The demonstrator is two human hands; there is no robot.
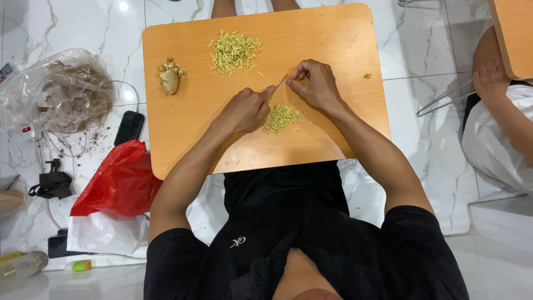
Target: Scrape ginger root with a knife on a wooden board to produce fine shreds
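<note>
My left hand (243,110) is closed around a small knife (279,83), whose thin blade points up and right. My right hand (315,84) meets the blade tip, fingers pinched on a small piece that they mostly hide. Just below both hands lies a small pile of yellow-green chopped shreds (281,118). A larger pile of longer shreds (234,51) lies at the far middle of the orange wooden table (338,39). A knobby ginger root (170,78) with a few cut bits rests at the table's left.
A tiny scrap (367,75) lies near the table's right edge. On the marble floor at left are a clear bag of brown peelings (61,89), a black phone (129,126), a red plastic bag (119,180), cables and a charger (53,183). Another person (499,111) sits at right beside a second table (516,33).
</note>
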